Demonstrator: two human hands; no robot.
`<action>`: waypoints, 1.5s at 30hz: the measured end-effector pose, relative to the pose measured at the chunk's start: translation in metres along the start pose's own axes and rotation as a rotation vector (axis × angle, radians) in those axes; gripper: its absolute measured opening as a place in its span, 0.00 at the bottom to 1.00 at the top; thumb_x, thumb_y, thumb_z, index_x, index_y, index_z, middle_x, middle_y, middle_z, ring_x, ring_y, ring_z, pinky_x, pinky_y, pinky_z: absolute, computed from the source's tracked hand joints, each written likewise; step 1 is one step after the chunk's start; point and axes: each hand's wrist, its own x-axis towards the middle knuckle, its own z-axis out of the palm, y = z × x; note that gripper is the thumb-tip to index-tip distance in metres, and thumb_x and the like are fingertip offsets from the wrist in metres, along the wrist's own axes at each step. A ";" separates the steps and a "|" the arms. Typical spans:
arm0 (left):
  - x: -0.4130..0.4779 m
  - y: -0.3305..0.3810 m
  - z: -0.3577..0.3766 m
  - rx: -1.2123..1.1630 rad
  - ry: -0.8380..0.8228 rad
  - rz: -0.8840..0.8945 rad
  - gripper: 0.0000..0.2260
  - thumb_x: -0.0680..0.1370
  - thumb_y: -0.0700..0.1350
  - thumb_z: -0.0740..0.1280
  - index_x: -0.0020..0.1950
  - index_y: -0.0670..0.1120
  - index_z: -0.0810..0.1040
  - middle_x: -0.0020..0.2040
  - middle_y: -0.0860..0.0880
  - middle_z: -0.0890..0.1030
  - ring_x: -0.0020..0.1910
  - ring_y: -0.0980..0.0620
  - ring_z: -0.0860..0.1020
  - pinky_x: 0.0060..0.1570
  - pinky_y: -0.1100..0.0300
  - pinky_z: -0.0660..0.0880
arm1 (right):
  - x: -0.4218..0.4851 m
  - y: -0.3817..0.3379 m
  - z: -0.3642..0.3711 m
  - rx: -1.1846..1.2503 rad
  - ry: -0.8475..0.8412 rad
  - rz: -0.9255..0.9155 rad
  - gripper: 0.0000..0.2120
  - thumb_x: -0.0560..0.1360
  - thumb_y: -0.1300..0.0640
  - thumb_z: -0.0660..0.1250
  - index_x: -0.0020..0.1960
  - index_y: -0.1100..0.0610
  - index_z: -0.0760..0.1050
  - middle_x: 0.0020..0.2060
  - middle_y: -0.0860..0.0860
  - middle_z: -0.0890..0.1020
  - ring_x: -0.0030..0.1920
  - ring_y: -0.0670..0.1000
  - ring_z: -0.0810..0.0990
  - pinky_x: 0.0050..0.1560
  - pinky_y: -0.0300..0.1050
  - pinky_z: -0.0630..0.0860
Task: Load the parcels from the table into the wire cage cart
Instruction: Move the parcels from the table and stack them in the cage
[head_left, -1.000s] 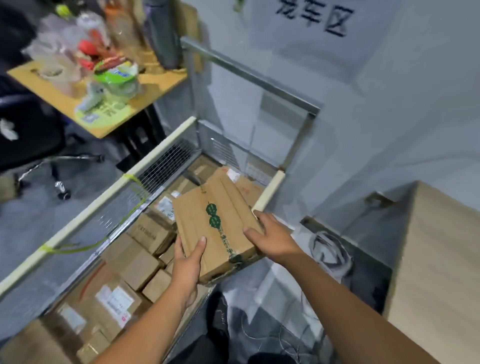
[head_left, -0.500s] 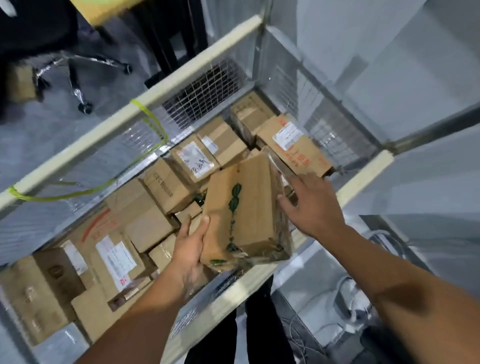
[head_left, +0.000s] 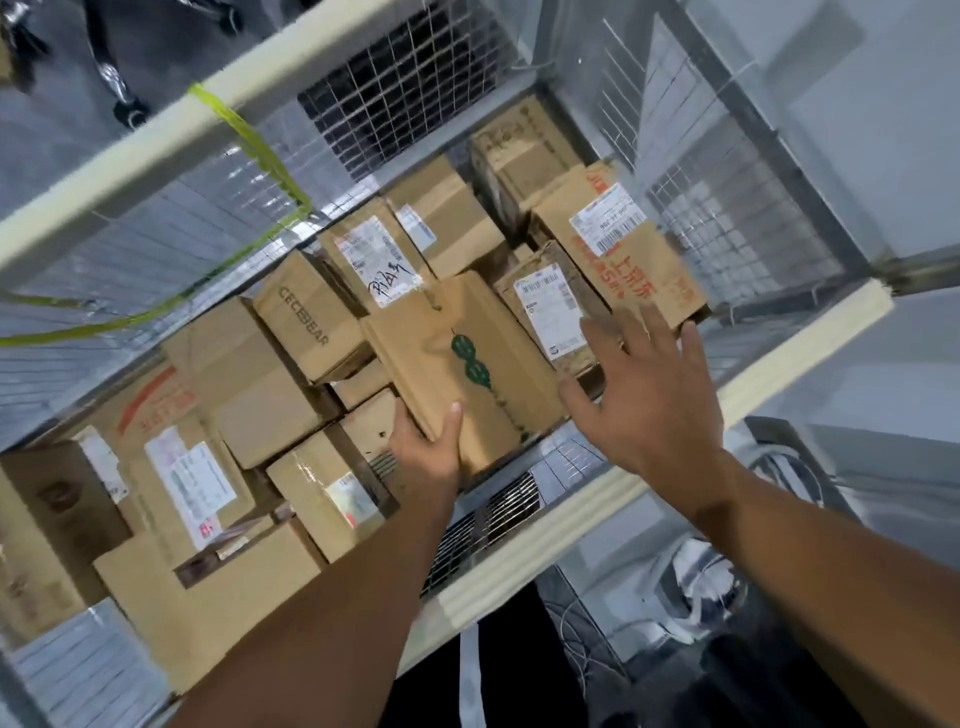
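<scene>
In cart (head_left: 613, 525) | left hand (head_left: 428, 457) grips parcel (head_left: 462, 364) | right hand (head_left: 644, 400) splayed

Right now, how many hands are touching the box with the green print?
1. The left hand grips the near end of the box with the green print. The right hand is open above it, off the box.

Two bare forearms reach in from the lower edge, with no sleeves, gloves, watch or rings visible on either the left hand (head_left: 428, 457) or the right hand (head_left: 649, 400). Dark trousers (head_left: 498, 670) show below, between the arms; any further clothing is out of view.
</scene>
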 end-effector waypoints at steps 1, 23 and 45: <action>0.005 -0.002 0.012 0.001 -0.033 0.005 0.35 0.75 0.56 0.76 0.77 0.45 0.68 0.65 0.47 0.81 0.62 0.47 0.81 0.63 0.48 0.80 | 0.001 0.000 0.001 -0.010 -0.003 0.001 0.39 0.78 0.31 0.43 0.84 0.46 0.57 0.84 0.53 0.58 0.84 0.58 0.48 0.82 0.66 0.45; -0.139 0.135 -0.071 0.706 -0.410 0.616 0.27 0.81 0.64 0.65 0.76 0.53 0.67 0.75 0.52 0.69 0.79 0.46 0.61 0.77 0.50 0.59 | -0.151 -0.017 -0.038 0.458 0.211 0.319 0.37 0.78 0.30 0.50 0.83 0.46 0.59 0.83 0.54 0.59 0.84 0.57 0.48 0.81 0.63 0.40; -0.642 -0.106 -0.070 1.259 -1.759 1.411 0.36 0.76 0.72 0.61 0.81 0.59 0.61 0.84 0.51 0.55 0.83 0.47 0.45 0.81 0.43 0.48 | -0.814 -0.096 0.133 1.018 0.859 1.920 0.35 0.82 0.31 0.53 0.84 0.46 0.56 0.83 0.52 0.59 0.84 0.54 0.51 0.83 0.60 0.46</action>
